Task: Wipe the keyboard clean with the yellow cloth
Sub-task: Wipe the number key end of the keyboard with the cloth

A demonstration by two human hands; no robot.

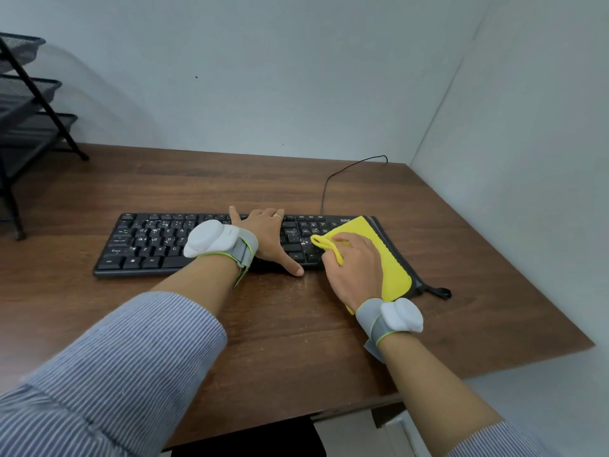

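Note:
A black keyboard (148, 240) with white specks on its keys lies across the middle of the wooden desk (280, 324). My left hand (268, 237) rests flat on its middle keys, fingers spread, thumb at the front edge. My right hand (354, 267) presses on the yellow cloth (393, 268), which covers the keyboard's right end. A fold of the cloth is pinched between the fingers. The keys under the cloth are hidden.
A black cable (333, 179) runs from the keyboard's back edge to the far wall. A black mesh tray rack (26, 103) stands at the desk's far left. White walls close the back and right sides. The desk's right edge is near the cloth.

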